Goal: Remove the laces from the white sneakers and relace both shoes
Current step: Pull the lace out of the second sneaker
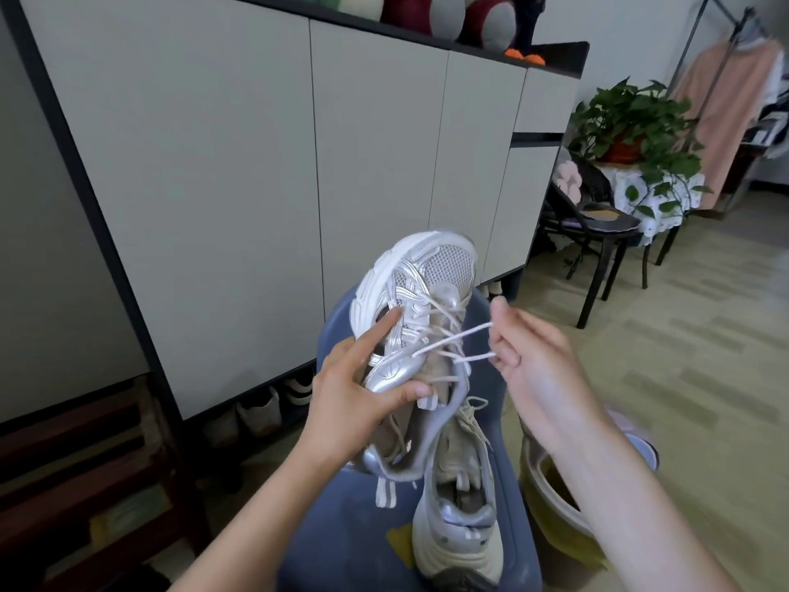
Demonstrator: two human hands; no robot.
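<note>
A white and silver sneaker (420,288) is held up in the air, toe pointing away and up. My left hand (363,386) grips its side, thumb across the silver panel and index finger stretched along the sole. My right hand (533,361) pinches a loop of the white lace (452,337), drawn out to the right from the eyelets. The second sneaker (459,523) stands on the blue stool (341,540) below, heel toward me, its lace still threaded.
A tall grey cabinet (256,185) fills the left and centre, with shoes tucked under it. A black chair (597,232) and a potted plant (632,126) stand at the right. A yellowish bin (555,506) sits beside the stool.
</note>
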